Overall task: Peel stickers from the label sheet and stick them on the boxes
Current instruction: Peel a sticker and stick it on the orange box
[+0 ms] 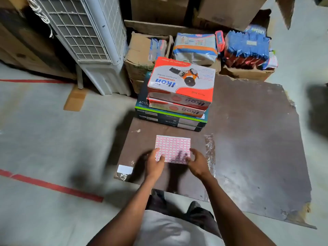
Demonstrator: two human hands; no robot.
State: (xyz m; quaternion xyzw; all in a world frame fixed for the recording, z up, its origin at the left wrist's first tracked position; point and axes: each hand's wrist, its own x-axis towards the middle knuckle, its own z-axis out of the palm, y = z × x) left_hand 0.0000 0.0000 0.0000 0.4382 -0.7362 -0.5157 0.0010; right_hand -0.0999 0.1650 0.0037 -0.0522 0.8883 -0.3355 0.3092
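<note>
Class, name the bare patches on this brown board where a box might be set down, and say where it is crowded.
Free: the board right of the label sheet and box stack. Crowded: the near-left part, where both hands meet the sheet.

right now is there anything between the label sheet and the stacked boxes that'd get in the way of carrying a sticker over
Nothing visible does. The label sheet lies on the brown board, with bare board between it and the stacked boxes. Both hands, left hand and right hand, are at the sheet's near edge.
</note>
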